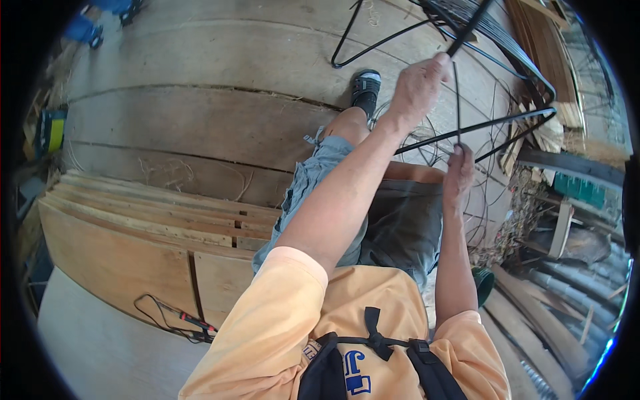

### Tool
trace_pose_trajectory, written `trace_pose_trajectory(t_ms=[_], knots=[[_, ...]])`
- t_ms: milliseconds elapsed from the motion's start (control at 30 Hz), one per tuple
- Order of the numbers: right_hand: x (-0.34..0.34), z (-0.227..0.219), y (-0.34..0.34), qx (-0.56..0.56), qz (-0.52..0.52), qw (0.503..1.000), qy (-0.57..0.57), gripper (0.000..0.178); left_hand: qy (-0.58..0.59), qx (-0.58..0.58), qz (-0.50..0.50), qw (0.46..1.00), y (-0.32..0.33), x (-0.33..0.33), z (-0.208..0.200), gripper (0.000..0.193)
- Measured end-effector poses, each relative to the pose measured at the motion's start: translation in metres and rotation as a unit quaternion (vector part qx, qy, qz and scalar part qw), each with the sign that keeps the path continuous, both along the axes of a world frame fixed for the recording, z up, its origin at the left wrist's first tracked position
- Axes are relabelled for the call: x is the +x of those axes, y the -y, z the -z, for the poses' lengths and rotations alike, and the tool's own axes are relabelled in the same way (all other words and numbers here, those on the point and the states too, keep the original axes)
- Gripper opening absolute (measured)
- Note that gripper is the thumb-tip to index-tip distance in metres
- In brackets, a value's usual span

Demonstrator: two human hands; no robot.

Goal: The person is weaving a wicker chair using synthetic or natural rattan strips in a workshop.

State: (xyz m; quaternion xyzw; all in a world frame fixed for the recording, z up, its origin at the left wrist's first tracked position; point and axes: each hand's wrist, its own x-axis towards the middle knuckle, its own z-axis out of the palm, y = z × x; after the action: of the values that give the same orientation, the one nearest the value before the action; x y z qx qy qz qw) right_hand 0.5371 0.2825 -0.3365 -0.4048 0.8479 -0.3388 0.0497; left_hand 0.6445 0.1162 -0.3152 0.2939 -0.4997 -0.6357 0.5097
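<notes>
My left hand (419, 87) is closed around a bar of a black metal frame (507, 123), up at the top right of the head view. The frame is made of bent rods, and dark strands (467, 27) are laid close together across its far part. From near my left hand, a thin dark strand (457, 100) runs down to my right hand (460, 170), whose fingers are pinched on it. My right hand is just above my right knee, close to a lower bar of the frame. Loose strands (427, 123) lie tangled on the floor below.
At the left stands a wooden bench or stack of boards (120, 233), with a red-and-black corded tool (197, 321) on the pale surface beside it. Timber (560, 73), a green crate (579, 190) and corrugated sheets (567, 293) crowd the right side. My left foot (366, 87) rests on the floor.
</notes>
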Motion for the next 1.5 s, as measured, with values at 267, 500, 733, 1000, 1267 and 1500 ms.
trace_pose_trajectory(t_ms=[267, 500, 733, 1000, 1267, 1500], knots=[[0.048, 0.027, 0.049, -0.023, -0.182, 0.982, 0.038, 0.017, -0.132, 0.307, 0.173, 0.927, 0.025, 0.010, 0.037, 0.025], [0.051, 0.039, 0.024, 0.033, -0.171, 0.979, 0.104, 0.023, -0.122, 0.350, 0.128, 0.920, 0.061, 0.033, 0.051, 0.022], [0.013, -0.018, -0.081, -0.193, -0.025, 0.980, 0.033, 0.026, -0.029, 0.290, 0.039, 0.956, 0.007, -0.007, 0.018, 0.041], [-0.055, -0.023, -0.294, -0.187, 0.313, 0.918, 0.157, 0.019, 0.057, 0.222, 0.063, 0.971, 0.021, 0.005, 0.006, 0.038], [0.000, 0.014, -0.397, 0.178, 0.300, 0.913, 0.212, 0.026, 0.076, 0.204, 0.130, 0.967, 0.023, 0.004, 0.016, 0.041], [0.086, 0.020, -0.449, 0.469, 0.252, 0.750, 0.392, 0.036, 0.079, 0.186, 0.165, 0.965, 0.025, 0.008, 0.018, 0.044]])
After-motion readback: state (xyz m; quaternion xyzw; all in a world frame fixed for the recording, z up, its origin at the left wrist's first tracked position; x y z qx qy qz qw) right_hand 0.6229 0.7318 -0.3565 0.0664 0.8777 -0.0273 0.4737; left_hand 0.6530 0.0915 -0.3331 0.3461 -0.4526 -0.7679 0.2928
